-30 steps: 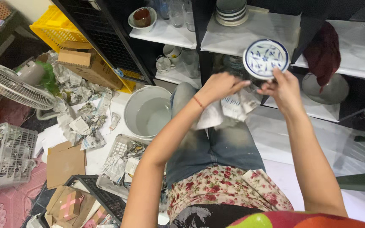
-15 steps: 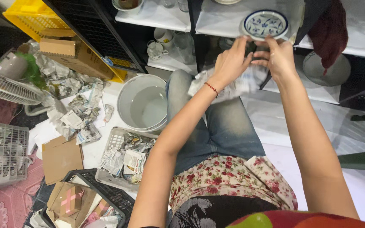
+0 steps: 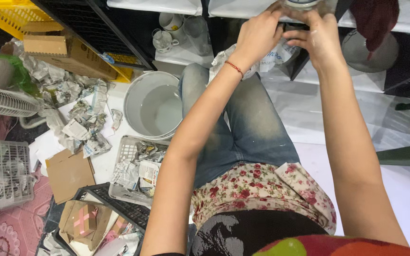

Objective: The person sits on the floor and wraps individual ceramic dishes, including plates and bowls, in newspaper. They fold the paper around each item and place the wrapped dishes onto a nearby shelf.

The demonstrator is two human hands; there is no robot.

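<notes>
Grey bucket [image 3: 153, 109] holds water; basket [image 3: 128, 156] holds newspaper. Both hands, left hand [image 3: 258, 35] and right hand [image 3: 318, 38], grip bowl [image 3: 302, 4] at top edge.

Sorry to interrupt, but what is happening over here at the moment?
A seated person holds both hands up at the shelf edge: the left hand and right hand grip a small dish, mostly cut off at the top. Crumpled newspaper hangs beneath the hands. A grey bucket stands beside the knee, and paper scraps litter the floor.
</notes>
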